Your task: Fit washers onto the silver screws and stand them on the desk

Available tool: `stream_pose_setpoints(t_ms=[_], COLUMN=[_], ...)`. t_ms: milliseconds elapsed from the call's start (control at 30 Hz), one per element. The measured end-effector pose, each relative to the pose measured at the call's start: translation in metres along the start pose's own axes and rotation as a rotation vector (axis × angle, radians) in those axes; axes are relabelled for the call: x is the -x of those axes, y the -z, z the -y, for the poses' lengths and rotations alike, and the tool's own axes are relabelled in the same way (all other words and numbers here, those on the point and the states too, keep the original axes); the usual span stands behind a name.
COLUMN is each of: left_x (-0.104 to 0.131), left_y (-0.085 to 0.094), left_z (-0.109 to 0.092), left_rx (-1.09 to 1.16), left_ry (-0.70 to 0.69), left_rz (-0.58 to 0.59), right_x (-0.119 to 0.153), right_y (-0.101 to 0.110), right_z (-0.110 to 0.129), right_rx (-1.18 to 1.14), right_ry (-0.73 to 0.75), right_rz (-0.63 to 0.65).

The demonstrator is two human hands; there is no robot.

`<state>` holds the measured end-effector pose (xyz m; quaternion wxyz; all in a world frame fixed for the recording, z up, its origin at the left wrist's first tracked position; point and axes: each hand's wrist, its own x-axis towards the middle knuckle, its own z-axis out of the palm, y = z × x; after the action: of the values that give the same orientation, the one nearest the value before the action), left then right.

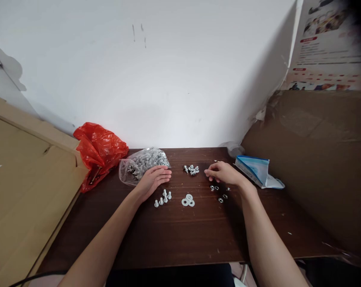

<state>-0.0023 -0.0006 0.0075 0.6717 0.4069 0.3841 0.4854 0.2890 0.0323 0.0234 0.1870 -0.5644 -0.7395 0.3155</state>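
Note:
My left hand (155, 178) lies with fingers stretched out at the front of a clear plastic bag (149, 159) full of small metal hardware. Below it stand several silver bolts (165, 199) in a loose cluster. My right hand (220, 173) is curled with its fingertips together just above the table; whatever they may hold is hidden. Left of those fingertips sits a small pile of shiny metal fasteners (192, 170). Several nuts (220, 200) are scattered beneath my right hand. Between the bolts and nuts, 3 flat washers (189, 198) overlap.
A red plastic bag (101, 147) sits at the table's back left, beside a cardboard box (28, 191). At the right, a blue and white packet (255, 170) leans near a large brown box (314, 159). The dark wooden table (180, 239) meets a white wall.

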Motion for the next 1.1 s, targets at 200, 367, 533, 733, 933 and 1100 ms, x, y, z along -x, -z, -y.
stream_pose_setpoints(t_ms=[200,367,533,733,933,1100], left_x=[0.001,0.002,0.003,0.002,0.002,0.001], left_y=[-0.001,-0.005,-0.007,-0.006,-0.004,-0.003], left_z=[-0.001,-0.003,-0.004,-0.003,-0.003,-0.001], left_rx=[-0.009,-0.007,0.005,0.004,0.005,0.003], left_ry=[0.005,0.006,0.016,0.013,0.016,0.009], left_rz=[0.005,-0.017,-0.064,-0.054,-0.046,-0.038], right_x=[0.001,0.001,-0.002,-0.001,-0.004,-0.008], right_y=[-0.010,-0.026,-0.037,-0.037,-0.023,-0.017], right_z=[0.018,0.035,0.043,0.043,0.023,0.009], right_rx=[-0.115,-0.217,-0.238,-0.261,-0.085,-0.013], right_ry=[0.097,0.166,0.286,0.299,0.186,0.107], right_rz=[0.102,0.364,0.467,0.423,0.085,0.038])
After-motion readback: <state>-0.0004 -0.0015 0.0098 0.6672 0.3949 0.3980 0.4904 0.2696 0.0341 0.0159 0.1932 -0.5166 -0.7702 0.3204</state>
